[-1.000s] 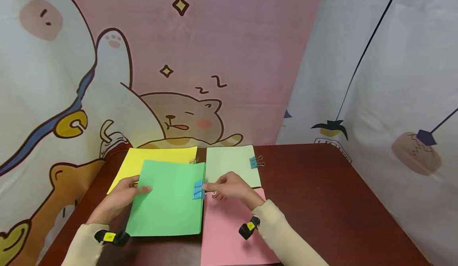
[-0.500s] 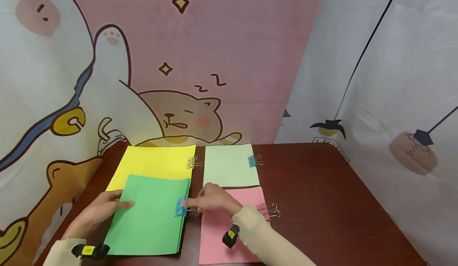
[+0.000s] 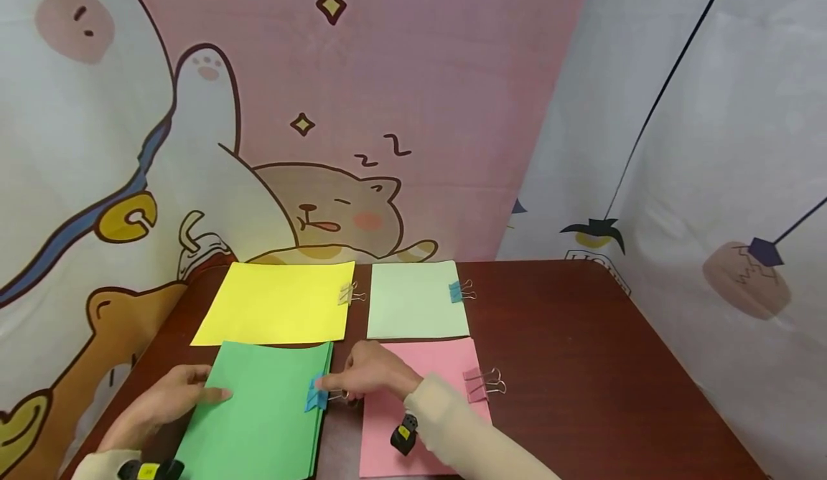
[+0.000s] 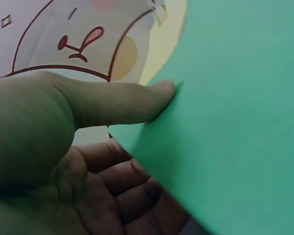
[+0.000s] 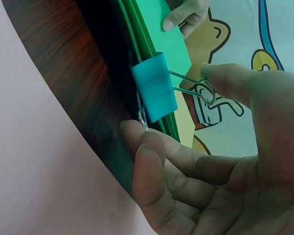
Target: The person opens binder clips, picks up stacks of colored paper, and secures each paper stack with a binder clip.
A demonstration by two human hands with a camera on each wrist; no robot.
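A stack of green paper (image 3: pixel 258 401) slants over the front left of the table. My left hand (image 3: pixel 164 405) pinches its left edge, thumb on top and fingers underneath, as the left wrist view shows. A blue binder clip (image 5: pixel 157 85) sits on the stack's right edge. Its wire handles stick out on both faces of the paper. My right hand (image 3: pixel 368 372) pinches these handles, with the thumb (image 5: pixel 230 81) on the upper wire and the fingertips at the lower one.
Yellow paper (image 3: pixel 278 304) with a pale clip (image 3: pixel 347 293) lies at the back left. Beside it is pale green paper (image 3: pixel 416 300) with a blue clip (image 3: pixel 456 292). Pink paper (image 3: pixel 429 358) with a pink clip (image 3: pixel 476 385) lies under my right forearm.
Both hands have brought the green stack toward the near left and lower in the head view. The yellow paper's clip and the pink paper's clip have come into sight.
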